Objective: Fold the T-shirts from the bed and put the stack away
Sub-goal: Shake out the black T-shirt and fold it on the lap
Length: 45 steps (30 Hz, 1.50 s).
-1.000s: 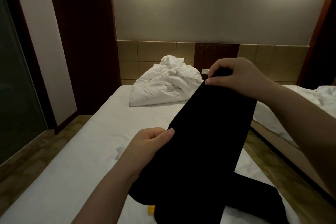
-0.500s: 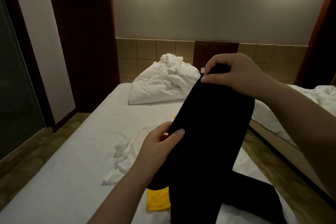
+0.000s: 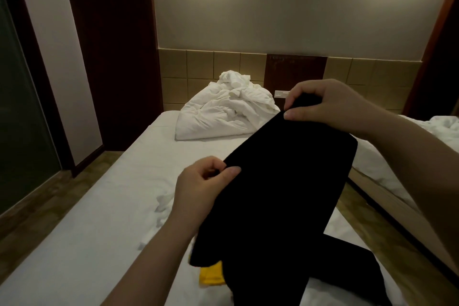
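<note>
- A person holds a black T-shirt [image 3: 285, 194] above the bed [image 3: 99, 231], the left hand [image 3: 198, 189] and right hand [image 3: 325, 104] each pinching its upper edge while the hem trails on the bed.
- The cloth hangs limp and looks light, probably best gripped at the corners.
- A yellow garment [image 3: 212, 276] lies on the bed beneath it.

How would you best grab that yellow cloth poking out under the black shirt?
Pinch the bare edge of the yellow cloth, from the person's left and low along the bed: the black T-shirt drapes over the rest. The left hand and right hand both pinch that shirt, so one would likely have to let go first.
</note>
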Tool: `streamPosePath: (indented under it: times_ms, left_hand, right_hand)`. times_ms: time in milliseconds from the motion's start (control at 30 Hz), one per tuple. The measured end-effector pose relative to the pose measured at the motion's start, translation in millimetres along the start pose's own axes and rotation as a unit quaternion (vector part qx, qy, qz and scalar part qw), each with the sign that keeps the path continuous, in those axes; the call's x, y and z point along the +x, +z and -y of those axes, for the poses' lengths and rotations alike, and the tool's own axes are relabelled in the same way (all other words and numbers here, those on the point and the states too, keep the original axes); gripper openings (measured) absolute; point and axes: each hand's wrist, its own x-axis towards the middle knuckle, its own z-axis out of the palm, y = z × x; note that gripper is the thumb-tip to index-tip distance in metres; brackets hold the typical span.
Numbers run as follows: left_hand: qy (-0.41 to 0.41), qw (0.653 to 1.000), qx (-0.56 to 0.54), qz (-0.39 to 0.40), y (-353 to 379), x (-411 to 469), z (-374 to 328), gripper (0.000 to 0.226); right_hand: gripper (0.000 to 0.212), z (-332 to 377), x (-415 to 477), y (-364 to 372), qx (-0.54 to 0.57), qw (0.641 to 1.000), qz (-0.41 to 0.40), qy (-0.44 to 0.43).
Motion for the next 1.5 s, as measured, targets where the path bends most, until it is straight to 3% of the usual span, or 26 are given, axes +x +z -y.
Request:
streamPosePath:
  times_ms: [300,400,500,567,767,800,867,933,967,1000,1067,1100,1133,1200,1233,1267,1333,1500]
  left_hand:
    - [0.017,0.995,0.048,0.085,-16.8,12.7,-19.2,0.016]
    - [0.005,0.989,0.057,0.134,-10.3,14.2,-18.4,0.004]
    - [-0.013,0.980,0.066,0.187,3.4,13.4,-9.1,0.016]
    - [0.001,0.982,0.092,0.164,11.8,12.4,-2.1,0.007]
    - [0.057,0.983,0.169,0.039,-12.5,47.1,-19.7,0.010]
    - [0.080,0.978,0.190,0.027,-19.9,55.7,-34.8,0.010]
    - [0.165,0.968,0.191,0.011,-33.6,70.3,-71.4,0.009]
    - [0.238,0.956,0.169,0.010,-37.8,79.6,-91.9,0.010]
    - [0.258,0.943,0.207,0.030,-37.6,82.7,-93.3,0.010]
    - [0.260,0.919,0.286,0.077,-35.2,85.5,-86.3,0.009]
    - [0.221,0.861,0.427,0.168,-37.4,91.2,-65.4,0.012]
    - [0.190,0.867,0.431,0.160,-42.7,96.7,-63.5,0.015]
    - [0.161,0.899,0.386,0.126,-49.0,102.5,-70.0,0.017]
    - [0.135,0.938,0.302,0.102,-57.1,113.3,-90.6,0.016]
    - [0.120,0.929,0.321,0.139,-53.7,114.7,-98.5,0.017]
    - [0.113,0.913,0.353,0.171,-51.7,116.0,-99.6,0.017]
    - [0.092,0.920,0.350,0.147,-54.9,119.0,-98.5,0.016]
    - [0.064,0.967,0.186,0.163,-68.8,121.6,-105.2,0.018]
  right_hand:
    - [0.011,-10.4,-6.1,-2.0,0.106,0.990,0.053,0.075]
    - [0.011,-10.7,-3.6,1.8,0.114,0.988,0.053,0.090]
    - [0.010,-8.5,-0.6,5.7,0.099,0.992,0.045,0.067]
    - [0.009,-6.9,1.7,7.1,0.065,0.996,0.042,0.054]
    - [0.017,-15.8,9.8,-1.9,-0.092,0.989,0.091,0.065]
    - [0.017,-12.7,12.8,-7.6,-0.107,0.991,0.062,0.056]
    - [0.019,1.1,20.9,-25.7,-0.103,0.991,-0.091,-0.001]
    - [0.021,17.3,27.7,-38.4,-0.071,0.959,-0.265,-0.075]
    - [0.020,19.4,32.2,-37.3,-0.081,0.944,-0.304,-0.095]
    - [0.019,19.3,36.9,-32.1,-0.119,0.943,-0.297,-0.096]
    - [0.015,1.9,42.1,-13.1,-0.242,0.957,-0.139,-0.077]
    - [0.010,-7.0,41.8,-6.8,-0.267,0.958,-0.084,-0.068]
    - [0.007,-11.9,42.6,-5.0,-0.271,0.956,-0.087,-0.072]
    - [0.007,-6.6,44.4,-7.8,-0.193,0.956,-0.203,-0.084]
    - [0.005,-4.3,47.1,-8.7,-0.153,0.960,-0.220,-0.075]
    - [0.006,-1.2,50.2,-6.8,-0.154,0.971,-0.174,-0.063]
    - [0.012,-4.7,53.1,0.7,-0.190,0.979,-0.058,-0.038]
    - [0.003,9.1,40.4,-21.2,-0.057,0.972,-0.220,-0.065]
